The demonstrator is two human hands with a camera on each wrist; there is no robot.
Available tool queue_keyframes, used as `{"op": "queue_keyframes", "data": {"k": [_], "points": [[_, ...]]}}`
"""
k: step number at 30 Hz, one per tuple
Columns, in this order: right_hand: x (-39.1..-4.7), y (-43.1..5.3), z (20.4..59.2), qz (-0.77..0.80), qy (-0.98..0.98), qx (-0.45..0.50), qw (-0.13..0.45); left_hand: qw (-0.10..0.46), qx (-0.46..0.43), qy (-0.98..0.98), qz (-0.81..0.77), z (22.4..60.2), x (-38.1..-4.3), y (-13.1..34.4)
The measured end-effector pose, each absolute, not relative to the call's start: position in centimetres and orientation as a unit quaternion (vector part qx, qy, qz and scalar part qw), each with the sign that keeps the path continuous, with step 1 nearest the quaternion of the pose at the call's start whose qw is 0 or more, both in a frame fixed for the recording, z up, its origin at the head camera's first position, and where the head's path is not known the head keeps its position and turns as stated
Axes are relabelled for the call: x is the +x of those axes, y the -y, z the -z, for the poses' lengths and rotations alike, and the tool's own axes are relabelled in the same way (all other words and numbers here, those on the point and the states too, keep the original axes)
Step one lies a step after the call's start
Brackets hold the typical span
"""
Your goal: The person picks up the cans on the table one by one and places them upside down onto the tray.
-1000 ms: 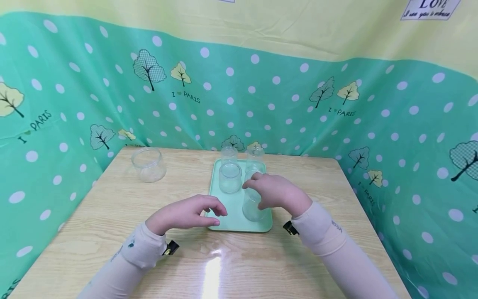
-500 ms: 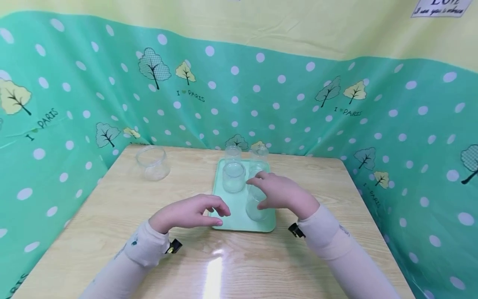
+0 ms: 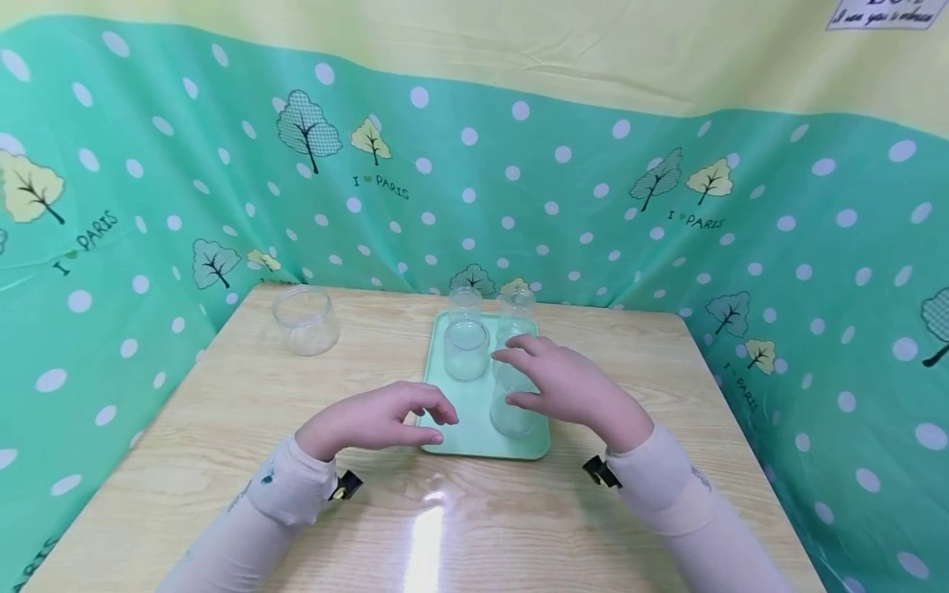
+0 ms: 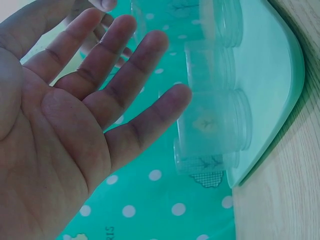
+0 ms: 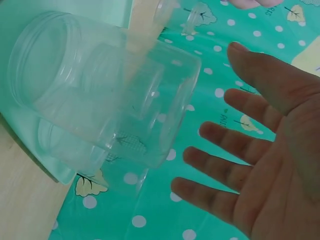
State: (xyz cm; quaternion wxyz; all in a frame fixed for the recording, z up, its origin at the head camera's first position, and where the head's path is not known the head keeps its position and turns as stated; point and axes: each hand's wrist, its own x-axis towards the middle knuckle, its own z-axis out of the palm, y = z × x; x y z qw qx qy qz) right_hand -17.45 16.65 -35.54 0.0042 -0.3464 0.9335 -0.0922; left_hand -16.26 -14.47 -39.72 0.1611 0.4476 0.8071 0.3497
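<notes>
My right hand (image 3: 563,380) hovers beside and over a clear jar (image 3: 511,418) on the front right of the pale green tray (image 3: 469,436). In the right wrist view its fingers are spread and extended, with a gap between fingertips and jar (image 5: 105,90). My left hand (image 3: 378,416) floats by the tray's front left edge, fingers relaxed and holding nothing. More clear jars share the tray: one stands in the middle left (image 3: 467,352), others at the back. Part of the right-hand row is hidden behind my right hand.
Apart from the tray, a wider clear jar (image 3: 306,323) sits at the back left of the wooden table (image 3: 371,527). A green dotted curtain (image 3: 415,198) hangs right behind the table and along both sides.
My right hand has drawn back slightly to the right, its thumb and fingers now farther apart, leaving the front right jar on the tray. The left hand has barely moved. The head view has shifted slightly.
</notes>
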Motion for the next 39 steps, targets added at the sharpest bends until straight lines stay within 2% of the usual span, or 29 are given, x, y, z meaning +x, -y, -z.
{"op": "queue_keyframes", "data": {"k": [11,18,21,39], "points": [[-17.0,-17.7,36.9,0.104,-0.925,-0.359,-0.065,0.163,0.445,-0.81,-0.346,39.4,-16.2,14.4],[-16.4,-17.7,37.8,0.119,-0.896,-0.399,-0.157,0.152,0.452,-0.808,-0.347,39.5,-16.4,14.5],[-16.2,-17.8,38.2,0.129,-0.884,-0.412,-0.18,0.151,0.453,-0.807,-0.347,39.4,-16.4,14.6],[-15.8,-18.9,39.8,0.176,-0.879,-0.398,-0.196,0.143,0.448,-0.812,-0.345,39.4,-16.2,14.3]]}}
